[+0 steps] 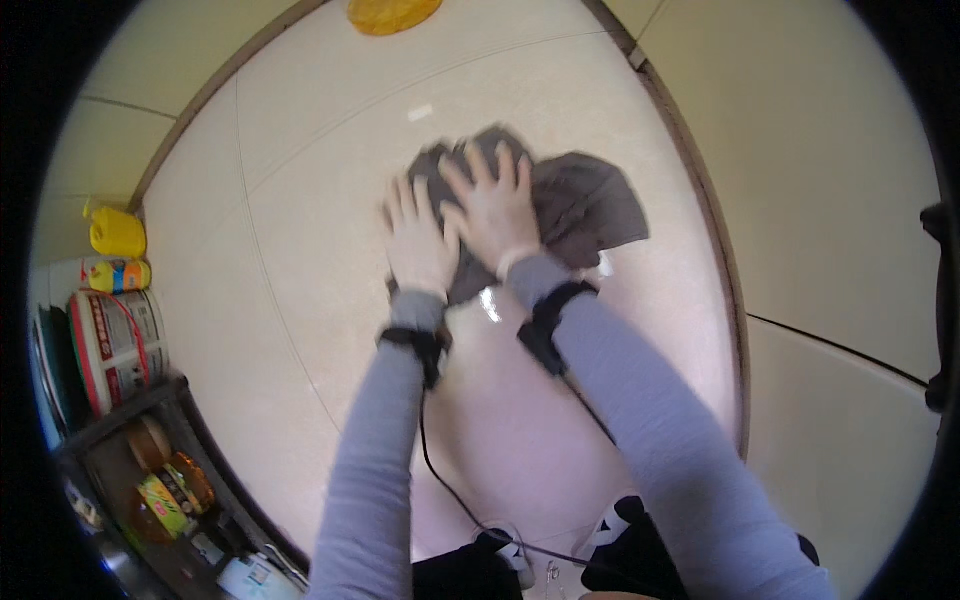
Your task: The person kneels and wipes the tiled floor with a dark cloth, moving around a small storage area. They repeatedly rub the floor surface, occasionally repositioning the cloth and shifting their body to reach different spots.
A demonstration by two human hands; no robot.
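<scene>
A dark grey-brown cloth (589, 199) lies crumpled on the glossy pale tiled floor (315, 187), its right part fanned out. My left hand (420, 251) rests flat on the left part of the cloth, fingers spread and pointing away from me. Beside it, my right hand (495, 217) presses palm down over the cloth's middle, its fingers also apart. The two thumbs nearly meet. Neither hand's fingers are curled around the fabric. Both hands look slightly blurred, and each wrist wears a black strap with a cable.
Yellow jug (118, 232), yellow bottle (120, 277) and large bucket (124, 345) line the left wall. A dark rack (184, 405) nearer me holds a labelled oil-like bottle (169, 499). Cabinet panels (810, 225) rise at right. A yellow round object (394, 15) lies ahead. My shoes (514, 555) are below.
</scene>
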